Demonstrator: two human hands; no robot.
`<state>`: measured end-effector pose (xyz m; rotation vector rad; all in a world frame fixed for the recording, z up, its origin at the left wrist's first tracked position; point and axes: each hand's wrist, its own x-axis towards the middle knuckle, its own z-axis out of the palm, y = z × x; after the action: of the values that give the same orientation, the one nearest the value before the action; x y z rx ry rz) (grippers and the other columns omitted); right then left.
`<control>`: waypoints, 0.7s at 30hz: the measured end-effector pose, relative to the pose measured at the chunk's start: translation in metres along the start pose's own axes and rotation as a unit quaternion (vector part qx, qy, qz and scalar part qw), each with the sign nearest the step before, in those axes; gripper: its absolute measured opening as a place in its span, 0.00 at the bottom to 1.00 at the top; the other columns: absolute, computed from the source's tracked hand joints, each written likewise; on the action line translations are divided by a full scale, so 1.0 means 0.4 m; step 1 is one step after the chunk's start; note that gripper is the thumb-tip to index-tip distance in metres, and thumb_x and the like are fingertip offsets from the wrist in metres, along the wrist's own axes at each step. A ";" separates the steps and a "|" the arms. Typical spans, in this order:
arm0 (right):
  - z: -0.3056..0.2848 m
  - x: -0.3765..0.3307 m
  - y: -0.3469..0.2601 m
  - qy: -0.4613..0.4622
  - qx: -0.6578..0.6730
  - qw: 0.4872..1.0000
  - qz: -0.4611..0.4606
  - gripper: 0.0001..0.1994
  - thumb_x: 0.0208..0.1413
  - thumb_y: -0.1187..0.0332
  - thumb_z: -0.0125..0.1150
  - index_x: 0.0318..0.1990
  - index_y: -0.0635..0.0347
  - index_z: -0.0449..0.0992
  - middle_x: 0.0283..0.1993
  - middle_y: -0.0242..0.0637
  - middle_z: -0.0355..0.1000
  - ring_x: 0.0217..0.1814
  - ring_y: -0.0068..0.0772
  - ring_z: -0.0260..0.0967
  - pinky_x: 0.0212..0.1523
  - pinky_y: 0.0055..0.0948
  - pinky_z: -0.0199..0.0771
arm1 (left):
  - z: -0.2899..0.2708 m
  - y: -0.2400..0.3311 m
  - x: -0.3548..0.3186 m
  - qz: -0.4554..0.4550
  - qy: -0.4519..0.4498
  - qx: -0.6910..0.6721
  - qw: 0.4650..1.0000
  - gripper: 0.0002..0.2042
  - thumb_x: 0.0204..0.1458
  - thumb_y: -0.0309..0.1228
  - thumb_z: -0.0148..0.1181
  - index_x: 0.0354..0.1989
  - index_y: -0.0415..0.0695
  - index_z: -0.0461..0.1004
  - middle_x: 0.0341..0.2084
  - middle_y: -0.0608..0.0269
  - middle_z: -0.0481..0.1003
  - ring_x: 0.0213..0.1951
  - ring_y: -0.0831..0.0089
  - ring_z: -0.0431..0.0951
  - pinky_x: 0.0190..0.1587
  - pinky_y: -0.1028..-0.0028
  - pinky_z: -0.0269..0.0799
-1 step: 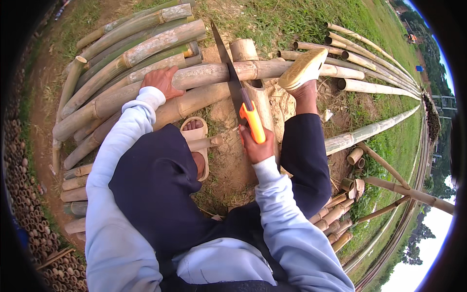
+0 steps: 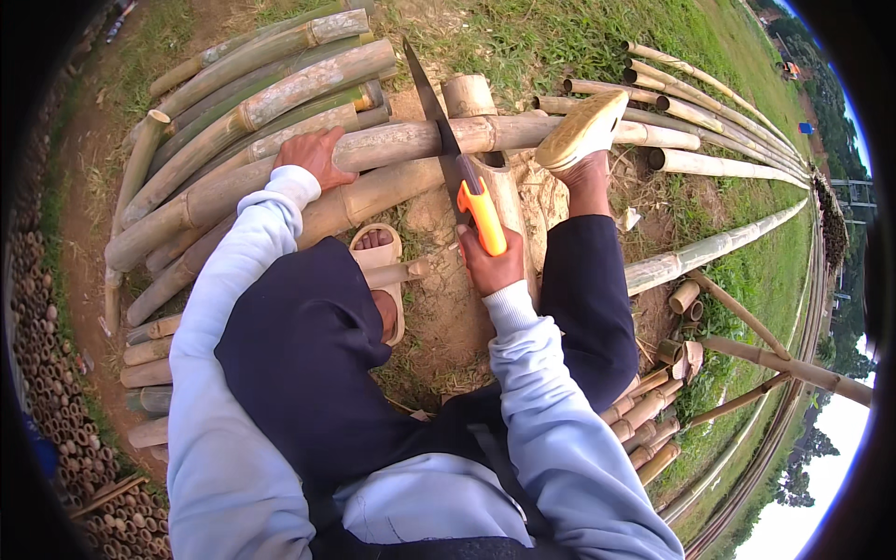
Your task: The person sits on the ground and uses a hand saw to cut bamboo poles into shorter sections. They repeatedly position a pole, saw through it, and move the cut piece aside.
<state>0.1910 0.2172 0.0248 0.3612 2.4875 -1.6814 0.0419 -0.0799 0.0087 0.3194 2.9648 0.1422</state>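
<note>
- Far out beyond the left fingers, along the left rim, short cut bamboo pieces lie stacked with their round ends showing, on bare earth.
- Just above and around the left fingers, a pile of long bamboo poles slopes up to the right, packed side by side.
- Left hand lies palm-down on the bamboo pole being cut; its fingers are spread and pressed flat over the curve of the pole, not closed around it.
- Below those fingers, a foot in a beige slipper sits on the ground, toes showing, with a short bamboo piece lying across it.
- Between the two hands, the saw blade crosses the bamboo pole being cut, its tip pointing up and away, its edge touching the pole at the cut, to the right of the left fingers.
- Right hand holds the saw's orange handle; the fingers are clenched tight around the lower end of the handle, with the blade running up from them.
- Up and right of the right fingers, the other foot in a pale yellow shoe presses on the same pole, just beyond the cut.
- Farther right of those fingers, more long poles lie on the grass, and short offcuts cluster near the dark trouser leg.
</note>
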 end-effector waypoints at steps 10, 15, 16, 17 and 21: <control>-0.144 -0.432 -0.067 0.000 0.002 0.996 0.085 0.11 0.59 0.76 0.66 0.49 0.69 0.81 0.32 0.36 0.78 0.32 0.22 0.74 0.37 0.27 0.75 | 0.018 -0.037 -0.006 -0.014 0.028 0.013 0.999 0.34 0.41 0.54 0.75 0.55 0.49 0.75 0.43 0.52 0.82 0.47 0.51 0.83 0.51 0.55 0.79; -0.039 -0.015 0.006 -0.005 -0.013 1.000 -0.020 0.11 0.58 0.68 0.70 0.34 0.70 0.78 0.21 0.39 0.71 0.23 0.28 0.67 0.30 0.34 0.70 | -0.002 0.002 0.026 -0.012 0.013 -0.001 1.000 0.36 0.40 0.54 0.75 0.58 0.50 0.74 0.46 0.51 0.83 0.48 0.49 0.83 0.52 0.54 0.79; -0.026 -0.013 0.008 -0.013 0.018 0.999 -0.029 0.11 0.58 0.68 0.70 0.35 0.69 0.78 0.22 0.39 0.71 0.24 0.28 0.68 0.30 0.34 0.70 | -0.005 0.001 0.024 -0.026 0.002 0.003 1.000 0.37 0.39 0.54 0.75 0.59 0.51 0.74 0.46 0.50 0.82 0.48 0.49 0.83 0.53 0.53 0.78; -0.016 -0.015 0.009 -0.019 0.049 0.998 -0.039 0.11 0.58 0.68 0.70 0.35 0.69 0.77 0.23 0.40 0.72 0.24 0.28 0.68 0.31 0.34 0.71 | -0.012 -0.001 0.024 -0.038 -0.008 0.006 0.999 0.38 0.39 0.53 0.75 0.61 0.52 0.74 0.46 0.50 0.82 0.49 0.48 0.82 0.53 0.53 0.78; -0.076 -0.261 0.063 -0.046 0.052 0.997 0.024 0.09 0.59 0.72 0.68 0.42 0.69 0.78 0.28 0.36 0.75 0.30 0.24 0.71 0.35 0.30 0.73 | 0.014 -0.040 0.000 -0.016 0.019 0.011 1.000 0.35 0.40 0.53 0.76 0.56 0.50 0.75 0.44 0.49 0.82 0.46 0.49 0.83 0.51 0.54 0.79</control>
<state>0.2995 0.2406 0.0373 0.3421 2.3135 -1.7716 0.0396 -0.0951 0.0012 0.2742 3.0083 0.1137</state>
